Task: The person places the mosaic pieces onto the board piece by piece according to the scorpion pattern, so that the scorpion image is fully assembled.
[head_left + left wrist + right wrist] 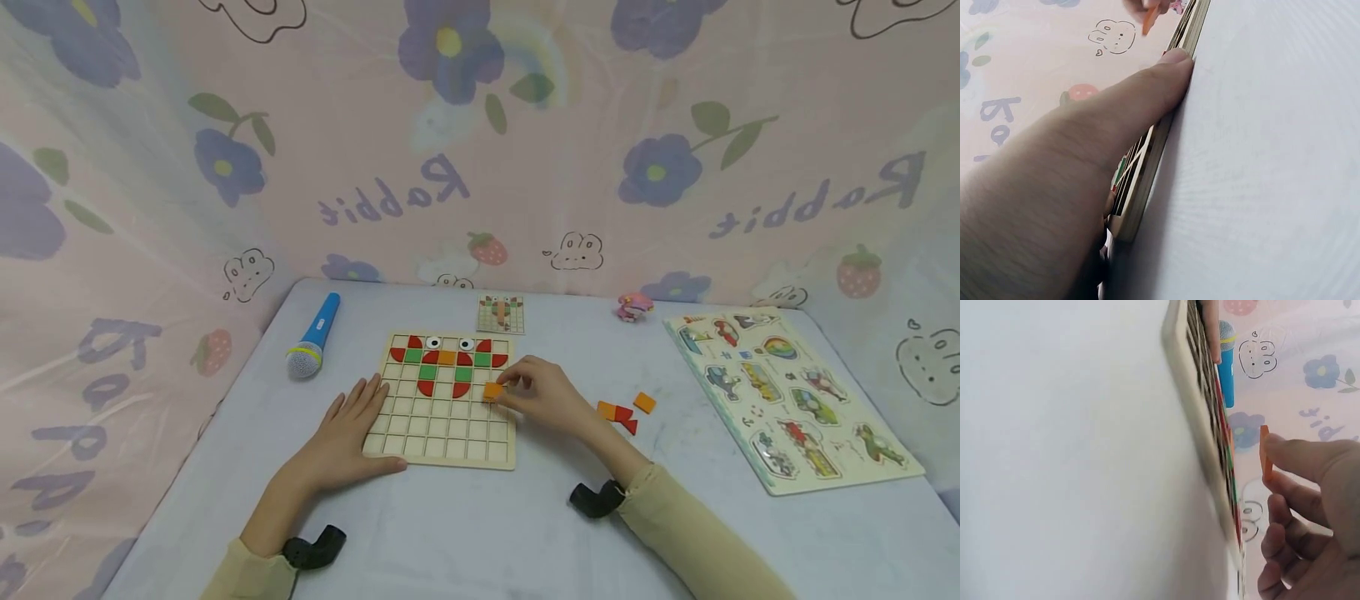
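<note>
A wooden grid board (438,429) lies on the table, its upper rows holding red, green and orange pieces and two round eye pieces. My right hand (543,396) pinches an orange square tile (492,392) between thumb and fingertip over the board's right side. In the right wrist view the tile (1265,453) is held on edge, apart from the board. My left hand (341,442) rests with spread, straight fingers on the board's left edge, its thumb (1175,59) along the near edge. Behind the board lies a small pattern card (501,315).
Several loose orange and red pieces (606,410) lie right of the right hand. A blue toy microphone (321,325) lies at the back left. A pink figurine (634,306) stands at the back, and a picture puzzle board (795,400) lies at the right.
</note>
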Demonstrator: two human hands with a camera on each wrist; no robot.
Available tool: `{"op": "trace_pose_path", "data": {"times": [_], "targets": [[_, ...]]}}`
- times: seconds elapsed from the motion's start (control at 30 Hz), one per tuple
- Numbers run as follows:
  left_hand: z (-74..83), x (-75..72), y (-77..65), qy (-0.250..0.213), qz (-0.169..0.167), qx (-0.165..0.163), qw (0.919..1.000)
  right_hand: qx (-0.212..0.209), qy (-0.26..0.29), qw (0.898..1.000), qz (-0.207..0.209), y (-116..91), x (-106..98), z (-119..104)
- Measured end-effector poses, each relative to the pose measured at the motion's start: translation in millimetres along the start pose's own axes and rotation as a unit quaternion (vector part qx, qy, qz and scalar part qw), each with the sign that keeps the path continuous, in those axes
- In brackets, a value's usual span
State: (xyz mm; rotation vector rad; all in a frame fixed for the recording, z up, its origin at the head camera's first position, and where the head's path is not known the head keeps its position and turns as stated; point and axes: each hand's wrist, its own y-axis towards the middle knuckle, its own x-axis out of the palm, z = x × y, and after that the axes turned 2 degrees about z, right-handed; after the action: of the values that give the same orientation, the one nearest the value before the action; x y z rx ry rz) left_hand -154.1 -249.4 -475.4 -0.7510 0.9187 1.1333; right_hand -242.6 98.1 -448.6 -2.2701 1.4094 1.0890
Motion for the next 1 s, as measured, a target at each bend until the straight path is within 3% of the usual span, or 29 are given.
{"op": "trace_pose_path", "data": {"times": [0.23, 0.4, 0.73, 1.0], "targets": [[-1.0, 0.6, 0.2, -0.006, -0.002, 0.001, 1.0, 0.028, 0.02, 0.999, 0.019, 39.9, 23.0, -20.4], [-2.1, 1.8, 0.4, -0.006, -0.004, 0.0, 1.0, 0.038, 0.02, 0.999, 0.018, 56.0, 37.0, -27.9], [-1.9, -0.6, 1.5, -0.008, -0.005, 0.0, 1.0, 0.042, -0.003, 0.999, 0.006, 62.3, 59.1, -28.3], [-1.4, 0.6, 0.8, -0.006, -0.003, -0.001, 1.0, 0.028, -0.005, 0.999, 0.034, 56.2, 70.8, -21.8]]}}
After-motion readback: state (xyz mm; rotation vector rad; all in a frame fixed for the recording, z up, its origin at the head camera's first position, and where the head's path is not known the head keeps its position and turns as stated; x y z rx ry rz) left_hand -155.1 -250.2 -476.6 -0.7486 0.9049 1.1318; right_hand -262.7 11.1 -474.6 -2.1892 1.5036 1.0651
